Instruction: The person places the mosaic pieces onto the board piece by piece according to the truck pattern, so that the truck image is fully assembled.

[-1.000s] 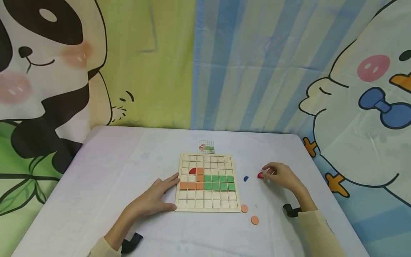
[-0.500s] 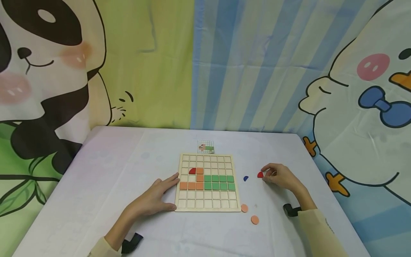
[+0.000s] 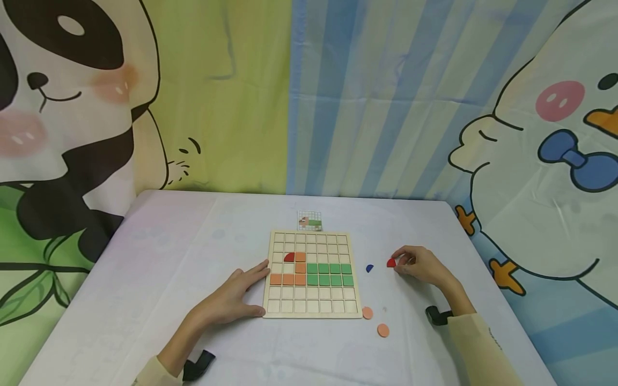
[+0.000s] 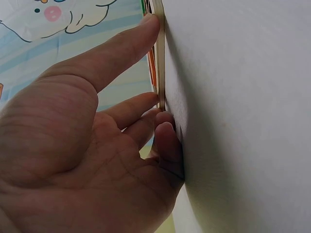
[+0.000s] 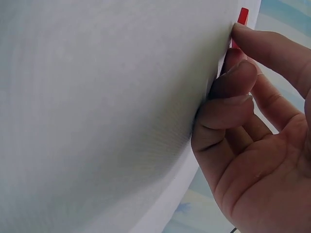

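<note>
My left hand (image 3: 236, 296) lies at the left side of a wooden grid board (image 3: 313, 306), thumb and fingers spread and touching its edge. In the left wrist view, the fingertips press against the rim of the board (image 4: 162, 58). On the board sit green squares (image 3: 330, 274), orange squares (image 3: 288, 279) and a red quarter-round tile (image 3: 289, 257). My right hand (image 3: 421, 264), to the right of the board, pinches a red round-edged tile (image 3: 390, 263) by thumb and fingers. In the right wrist view this red tile (image 5: 244, 15) stands out past the fingertips, close over the tabletop.
A blue half-round tile (image 3: 369, 268) lies between the board and my right hand. Two orange discs (image 3: 383, 331) are near the board's lower right corner. A small pattern card (image 3: 310, 220) lies behind the board. Printed curtains (image 3: 376, 107) hang behind the white table (image 3: 217, 214).
The right hand's fingers have shifted slightly on the red tile, which shows a little more of itself. The left hand and the board have stayed in place.
</note>
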{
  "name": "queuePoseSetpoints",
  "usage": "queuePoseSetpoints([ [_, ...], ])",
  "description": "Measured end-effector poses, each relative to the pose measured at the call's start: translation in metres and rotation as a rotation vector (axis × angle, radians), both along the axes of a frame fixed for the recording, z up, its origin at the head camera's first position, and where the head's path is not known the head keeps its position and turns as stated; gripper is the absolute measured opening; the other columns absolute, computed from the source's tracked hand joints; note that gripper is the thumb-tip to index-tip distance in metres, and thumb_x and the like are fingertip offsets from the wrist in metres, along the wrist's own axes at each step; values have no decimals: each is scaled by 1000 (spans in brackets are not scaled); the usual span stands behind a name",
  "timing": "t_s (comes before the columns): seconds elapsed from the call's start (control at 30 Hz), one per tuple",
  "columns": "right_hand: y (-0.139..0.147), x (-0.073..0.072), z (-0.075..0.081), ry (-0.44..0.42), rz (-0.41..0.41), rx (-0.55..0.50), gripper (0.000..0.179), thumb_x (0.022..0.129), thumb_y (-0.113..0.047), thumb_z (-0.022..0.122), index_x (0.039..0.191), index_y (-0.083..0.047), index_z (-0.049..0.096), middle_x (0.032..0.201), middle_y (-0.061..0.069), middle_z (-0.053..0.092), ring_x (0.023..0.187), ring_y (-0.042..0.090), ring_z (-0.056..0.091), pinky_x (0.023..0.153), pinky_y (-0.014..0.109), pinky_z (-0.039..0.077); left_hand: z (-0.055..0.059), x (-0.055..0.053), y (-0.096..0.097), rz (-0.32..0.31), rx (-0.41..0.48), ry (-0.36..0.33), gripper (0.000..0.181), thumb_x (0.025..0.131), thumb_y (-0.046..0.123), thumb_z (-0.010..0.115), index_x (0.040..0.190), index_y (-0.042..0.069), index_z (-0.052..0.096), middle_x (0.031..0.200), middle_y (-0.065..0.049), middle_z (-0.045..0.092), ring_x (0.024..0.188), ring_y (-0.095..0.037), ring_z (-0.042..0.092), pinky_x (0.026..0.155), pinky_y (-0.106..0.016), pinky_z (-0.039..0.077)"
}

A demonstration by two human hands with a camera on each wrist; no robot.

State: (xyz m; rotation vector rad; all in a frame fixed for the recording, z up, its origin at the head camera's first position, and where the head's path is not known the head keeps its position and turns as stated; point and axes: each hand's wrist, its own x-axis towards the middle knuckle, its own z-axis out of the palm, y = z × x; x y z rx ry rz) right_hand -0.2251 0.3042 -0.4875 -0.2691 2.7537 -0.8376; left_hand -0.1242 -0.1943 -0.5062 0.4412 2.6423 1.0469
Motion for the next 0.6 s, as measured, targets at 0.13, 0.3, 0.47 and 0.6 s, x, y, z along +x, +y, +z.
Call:
queuePoseSetpoints([
  [0.13, 0, -1, -1, 9, 12, -2, 25, 93, -10, 79, 117, -6, 74, 93, 6, 68, 85, 21, 58, 72, 27, 50, 0, 0, -1, 0, -1, 4, 94, 77, 25, 93, 160, 15, 49, 176, 7, 30, 103, -12, 40, 91, -26, 41],
  [0.3, 0, -2, 0, 26, 29, 8, 24, 93, -11, 79, 116, -6, 74, 92, 5, 67, 83, 20, 57, 70, 25, 49, 1, 0, -1, 4, -1, 3, 94, 77, 26, 94, 159, 16, 50, 176, 6, 30, 103, -13, 40, 90, -27, 41],
  [0.47, 2, -2, 0, 37, 45, 8, 23, 93, -9, 79, 115, -5, 74, 91, 5, 68, 82, 20, 57, 70, 25, 49, 2, 0, -1, 5, 4, -2, 94, 77, 26, 94, 159, 16, 50, 176, 6, 30, 103, -14, 40, 90, -28, 41],
  [0.6, 2, -2, -2, 41, 47, 7, 23, 93, -9, 78, 115, -5, 74, 90, 4, 67, 81, 20, 57, 70, 25, 49, 2, -1, -1, 5, 4, -4, 94, 77, 27, 94, 159, 16, 50, 176, 5, 31, 104, -14, 41, 90, -28, 42],
])
